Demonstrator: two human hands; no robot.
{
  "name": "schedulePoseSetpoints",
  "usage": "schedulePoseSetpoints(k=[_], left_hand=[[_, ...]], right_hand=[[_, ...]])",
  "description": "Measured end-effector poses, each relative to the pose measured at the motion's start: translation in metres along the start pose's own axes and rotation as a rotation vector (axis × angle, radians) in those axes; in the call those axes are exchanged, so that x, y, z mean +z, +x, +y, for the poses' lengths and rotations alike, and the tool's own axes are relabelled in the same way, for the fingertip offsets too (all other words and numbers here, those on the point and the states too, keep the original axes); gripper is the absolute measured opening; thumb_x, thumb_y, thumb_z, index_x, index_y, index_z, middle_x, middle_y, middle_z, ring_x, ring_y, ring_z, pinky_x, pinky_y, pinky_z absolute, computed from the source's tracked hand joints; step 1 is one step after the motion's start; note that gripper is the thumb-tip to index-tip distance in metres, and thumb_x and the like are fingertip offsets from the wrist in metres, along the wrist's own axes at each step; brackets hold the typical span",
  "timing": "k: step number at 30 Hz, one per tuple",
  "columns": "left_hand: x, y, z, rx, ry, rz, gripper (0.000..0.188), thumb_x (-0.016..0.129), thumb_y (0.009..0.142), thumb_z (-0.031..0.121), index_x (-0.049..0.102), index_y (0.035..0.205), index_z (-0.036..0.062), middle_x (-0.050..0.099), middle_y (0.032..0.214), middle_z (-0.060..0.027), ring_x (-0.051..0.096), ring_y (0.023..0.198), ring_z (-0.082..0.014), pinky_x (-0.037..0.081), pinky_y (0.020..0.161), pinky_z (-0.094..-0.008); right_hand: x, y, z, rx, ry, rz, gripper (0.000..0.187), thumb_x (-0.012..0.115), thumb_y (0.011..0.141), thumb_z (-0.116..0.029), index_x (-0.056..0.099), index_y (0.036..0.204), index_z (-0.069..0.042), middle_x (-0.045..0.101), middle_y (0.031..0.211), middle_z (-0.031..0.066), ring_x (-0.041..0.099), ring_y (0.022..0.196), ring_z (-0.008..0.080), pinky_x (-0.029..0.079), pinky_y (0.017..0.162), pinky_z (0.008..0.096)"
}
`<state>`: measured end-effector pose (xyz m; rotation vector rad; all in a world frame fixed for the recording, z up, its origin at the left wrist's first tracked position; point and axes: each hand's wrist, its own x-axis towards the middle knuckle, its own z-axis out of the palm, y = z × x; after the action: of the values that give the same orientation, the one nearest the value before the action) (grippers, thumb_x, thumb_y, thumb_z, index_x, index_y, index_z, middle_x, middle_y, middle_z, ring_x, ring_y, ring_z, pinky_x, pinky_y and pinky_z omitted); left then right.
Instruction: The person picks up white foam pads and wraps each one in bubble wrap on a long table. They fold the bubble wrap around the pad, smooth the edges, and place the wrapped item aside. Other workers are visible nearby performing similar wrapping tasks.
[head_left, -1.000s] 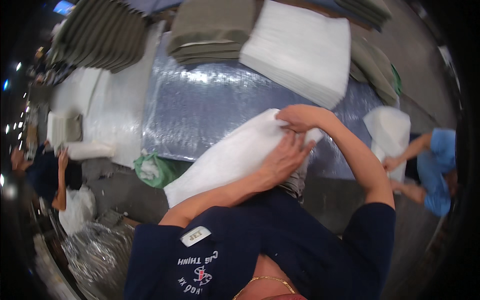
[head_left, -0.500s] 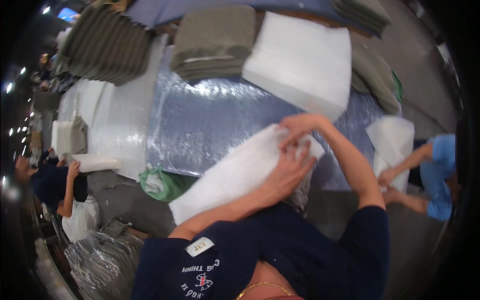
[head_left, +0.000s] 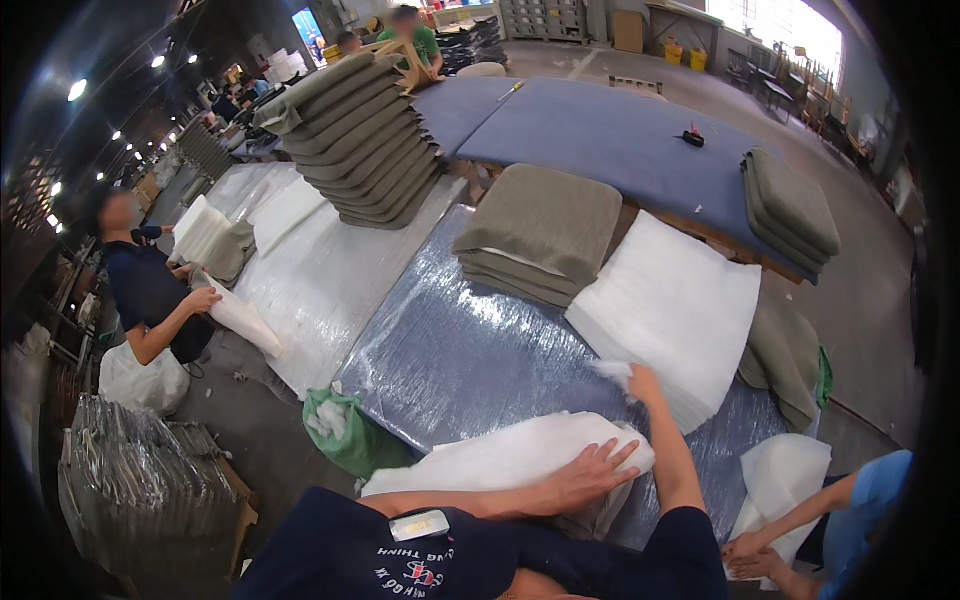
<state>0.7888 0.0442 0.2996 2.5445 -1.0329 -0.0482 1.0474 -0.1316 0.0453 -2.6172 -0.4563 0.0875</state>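
A bundle of white padding (head_left: 500,452) lies across my front at the near edge of the plastic-covered blue table (head_left: 470,365). My left hand (head_left: 590,472) rests on its right end with the fingers spread. Greyish material shows partly beneath that end; I cannot make out its kind. Farther off, my right hand (head_left: 640,383) is closed on a thin tuft of white wadding (head_left: 612,370), beside the stack of white padding sheets (head_left: 670,310).
Folded grey-green covers (head_left: 540,215) lie behind, with a taller cushion-like stack (head_left: 360,140) to the left. A green sack (head_left: 345,430) stands at the table's near left corner. Co-workers handle white padding on the left and at the right (head_left: 785,480).
My right hand has left the bundle and moved away to the stack's near edge, now gripping a white tuft. My left hand stays on the bundle. The view has tilted up.
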Motion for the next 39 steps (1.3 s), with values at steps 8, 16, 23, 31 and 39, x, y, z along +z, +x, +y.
schedulePoseSetpoints(k=[8, 16, 23, 31, 39], left_hand=[[-0.015, -0.022, -0.004, 0.065, -0.390, 0.156, 0.053, 0.068, 0.084, 0.018, 0.054, 0.134, 0.0125, 0.032, 0.152, -0.0253, 0.032, 0.138, -0.0480, 0.029, 0.112, -0.0556], [-0.142, -0.218, -0.026, -0.480, -0.319, 0.371, 0.041, 0.071, 0.085, 0.017, 0.062, 0.124, 0.0068, 0.053, 0.139, -0.0167, 0.049, 0.130, -0.0337, 0.037, 0.109, -0.0455], [0.006, -0.417, 0.069, -0.891, 0.198, 0.265, 0.082, 0.079, 0.069, 0.014, 0.045, 0.143, 0.0094, 0.029, 0.152, -0.0270, 0.030, 0.140, -0.0469, 0.024, 0.115, -0.0585], [-0.009, -0.353, 0.042, -1.125, 0.077, 0.210, 0.105, 0.082, 0.053, 0.017, 0.040, 0.149, 0.0164, 0.017, 0.157, -0.0286, 0.015, 0.147, -0.0467, 0.008, 0.118, -0.0616], [0.023, -0.354, 0.070, -1.433, 0.074, 0.649, 0.089, 0.083, 0.067, 0.026, 0.043, 0.145, 0.0131, 0.008, 0.158, -0.0298, 0.010, 0.147, -0.0461, 0.007, 0.117, -0.0606]], right_hand=[[-0.123, -0.044, -0.044, 0.169, 0.464, 0.000, 0.045, 0.047, 0.072, 0.003, 0.071, 0.109, -0.004, 0.071, 0.106, 0.0180, 0.067, 0.102, 0.0276, 0.050, 0.089, 0.0327], [-0.173, -0.031, -0.105, -0.052, 0.758, 0.021, 0.026, 0.047, 0.072, 0.000, 0.071, 0.083, 0.000, 0.068, 0.079, 0.0068, 0.060, 0.077, 0.0151, 0.046, 0.075, 0.0276], [-0.154, 0.005, -0.383, -0.358, 0.489, -0.509, 0.041, 0.067, 0.087, -0.037, 0.068, 0.083, 0.004, 0.064, 0.072, 0.0090, 0.056, 0.067, 0.0164, 0.047, 0.065, 0.0353], [0.014, -0.083, -0.547, -0.970, 0.135, -1.087, 0.060, 0.063, 0.090, -0.051, 0.062, 0.129, -0.006, 0.068, 0.119, 0.0187, 0.066, 0.104, 0.0314, 0.051, 0.090, 0.0396], [0.033, -0.153, -0.566, -1.025, -0.123, -1.379, 0.060, 0.069, 0.083, -0.047, 0.067, 0.120, 0.000, 0.068, 0.112, 0.0225, 0.066, 0.104, 0.0329, 0.050, 0.092, 0.0391]])
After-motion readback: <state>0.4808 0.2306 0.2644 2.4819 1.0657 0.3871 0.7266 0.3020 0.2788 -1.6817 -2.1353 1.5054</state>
